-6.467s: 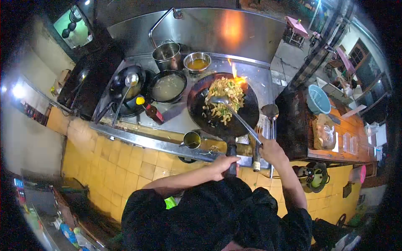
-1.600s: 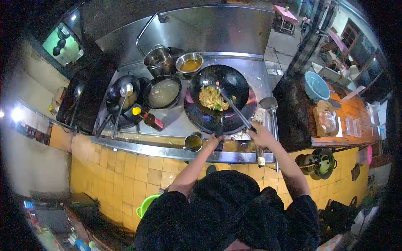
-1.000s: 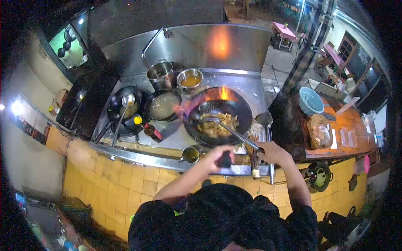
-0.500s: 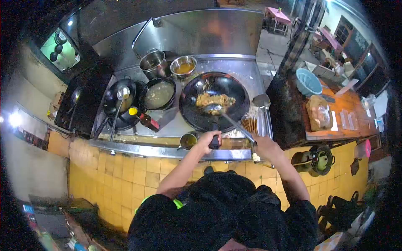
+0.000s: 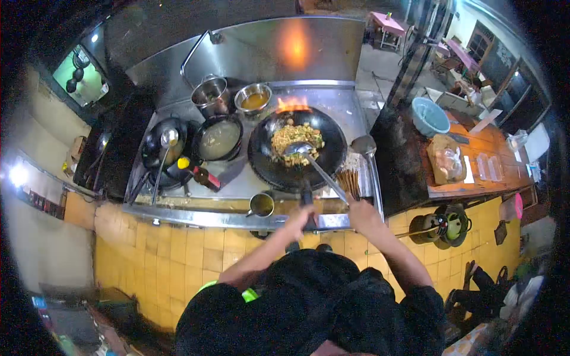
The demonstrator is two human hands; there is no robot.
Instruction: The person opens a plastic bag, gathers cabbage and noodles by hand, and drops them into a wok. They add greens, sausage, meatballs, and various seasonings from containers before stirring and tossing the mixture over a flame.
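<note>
My left hand (image 5: 301,221) is wrapped round the handle of a black wok (image 5: 267,169) at the stove's front edge. Inside the wok lies a heap of chopped, yellowish-brown food (image 5: 297,139). My right hand (image 5: 363,215) grips the long handle of a metal ladle (image 5: 298,148), whose bowl rests on the food. Orange flames (image 5: 293,104) rise at the wok's far rim. Just left of the wok handle, a metal mug (image 5: 261,204) stands near the front edge. A bundle of thin brown sticks (image 5: 348,181) lies beside my right hand.
Left on the stove are a pot (image 5: 211,95), a bowl of orange liquid (image 5: 253,98), a pan of cloudy liquid (image 5: 219,141), another wok with a ladle (image 5: 170,137) and a bottle (image 5: 205,178). The wooden table (image 5: 409,172) at right holds a blue basin (image 5: 430,117). A person's legs show lower right.
Flames have flared up behind the wok, with an orange glow on the metal backsplash. The food is spread higher in the wok. The whole view has shifted slightly.
</note>
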